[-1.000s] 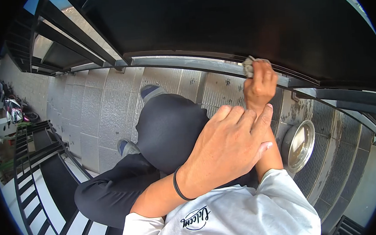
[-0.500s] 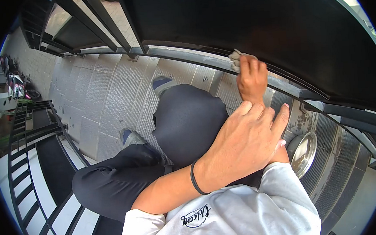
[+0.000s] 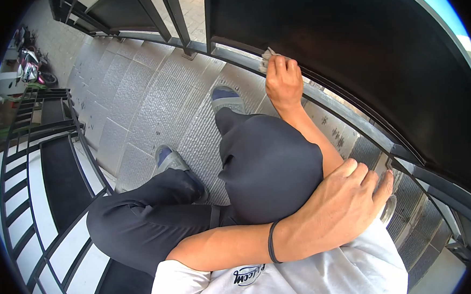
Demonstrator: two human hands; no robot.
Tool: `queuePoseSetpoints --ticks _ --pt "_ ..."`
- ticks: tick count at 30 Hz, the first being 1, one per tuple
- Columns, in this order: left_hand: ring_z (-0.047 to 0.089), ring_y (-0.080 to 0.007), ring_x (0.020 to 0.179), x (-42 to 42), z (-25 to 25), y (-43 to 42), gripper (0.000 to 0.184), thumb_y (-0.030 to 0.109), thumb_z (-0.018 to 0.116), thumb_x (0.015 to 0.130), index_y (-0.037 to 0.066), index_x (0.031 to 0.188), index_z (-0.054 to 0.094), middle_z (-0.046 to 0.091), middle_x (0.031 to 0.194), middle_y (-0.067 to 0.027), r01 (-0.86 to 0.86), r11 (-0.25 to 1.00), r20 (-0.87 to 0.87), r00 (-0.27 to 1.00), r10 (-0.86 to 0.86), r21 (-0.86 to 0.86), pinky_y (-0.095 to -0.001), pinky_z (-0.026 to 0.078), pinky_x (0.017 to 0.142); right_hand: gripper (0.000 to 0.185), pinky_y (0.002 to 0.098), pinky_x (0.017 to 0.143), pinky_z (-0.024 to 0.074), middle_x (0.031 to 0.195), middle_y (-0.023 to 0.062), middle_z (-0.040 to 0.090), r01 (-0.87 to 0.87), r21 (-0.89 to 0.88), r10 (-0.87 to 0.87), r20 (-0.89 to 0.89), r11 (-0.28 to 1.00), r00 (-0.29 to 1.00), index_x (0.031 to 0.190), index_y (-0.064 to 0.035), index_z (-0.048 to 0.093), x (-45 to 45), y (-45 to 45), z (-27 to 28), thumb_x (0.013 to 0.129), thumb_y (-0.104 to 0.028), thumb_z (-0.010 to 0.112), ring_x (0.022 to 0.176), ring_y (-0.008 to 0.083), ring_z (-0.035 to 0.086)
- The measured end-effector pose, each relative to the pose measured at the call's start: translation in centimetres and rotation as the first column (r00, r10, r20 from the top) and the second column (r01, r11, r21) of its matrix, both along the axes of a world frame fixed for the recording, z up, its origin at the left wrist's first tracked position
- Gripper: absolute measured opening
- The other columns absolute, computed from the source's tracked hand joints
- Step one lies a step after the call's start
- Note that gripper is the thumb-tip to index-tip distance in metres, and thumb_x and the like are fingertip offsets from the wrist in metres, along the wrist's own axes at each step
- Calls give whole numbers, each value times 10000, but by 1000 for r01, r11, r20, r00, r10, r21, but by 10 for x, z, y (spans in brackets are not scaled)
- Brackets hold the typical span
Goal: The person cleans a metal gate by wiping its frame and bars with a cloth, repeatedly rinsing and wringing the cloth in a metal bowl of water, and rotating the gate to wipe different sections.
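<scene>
My right hand (image 3: 284,82) is closed around a crumpled, light grey cloth (image 3: 267,60). The cloth presses on the lower metal rail (image 3: 346,113) of a gate, along the bottom of its large black panel (image 3: 347,38). My left hand (image 3: 347,207), with a black band at the wrist, crosses in front of my body. It lies over my right arm (image 3: 318,136) near the elbow, fingers bent around it and their tips mostly hidden. Below and right of that hand, a metal bowl (image 3: 391,208) shows only in part.
My legs, in dark trousers, are bent above a grey tiled floor (image 3: 136,110), feet in sandals (image 3: 171,158). A black-and-white barred gate (image 3: 51,212) stands on the left. Parked motorbikes (image 3: 34,67) are at the far left. Dark bars (image 3: 171,16) rise ahead.
My right hand and the cloth have slid left and away along the rail. My left hand has shifted lower and to the right in view, still on the right arm. The bowl is now mostly hidden.
</scene>
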State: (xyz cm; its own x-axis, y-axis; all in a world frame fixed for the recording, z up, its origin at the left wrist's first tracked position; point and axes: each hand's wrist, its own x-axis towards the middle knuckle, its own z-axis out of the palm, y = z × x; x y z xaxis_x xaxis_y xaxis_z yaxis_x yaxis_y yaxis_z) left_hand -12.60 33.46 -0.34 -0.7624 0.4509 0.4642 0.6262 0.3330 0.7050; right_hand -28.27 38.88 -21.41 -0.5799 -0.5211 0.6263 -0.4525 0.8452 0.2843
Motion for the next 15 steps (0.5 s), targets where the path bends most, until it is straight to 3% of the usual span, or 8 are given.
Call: queuePoseSetpoints --ticks 6,15 --pt "578 -217 792 2 1 4 466 172 612 812 -90 1197 620 595 794 -91 -50 994 3 999 50 96 -331 457 740 84 330 717 473 857 68 521 -80 47 76 91 996 993 791 -23 655 -20 -39 -13 747 -89 627 832 226 533" --pt "601 -268 848 7 1 1 551 300 697 847 -77 1231 585 611 883 -139 -80 971 53 996 70 223 -374 472 770 298 349 722 498 944 95 560 38 162 -60 133 986 989 1052 14 675 45 87 62 778 -71 595 819 254 534"
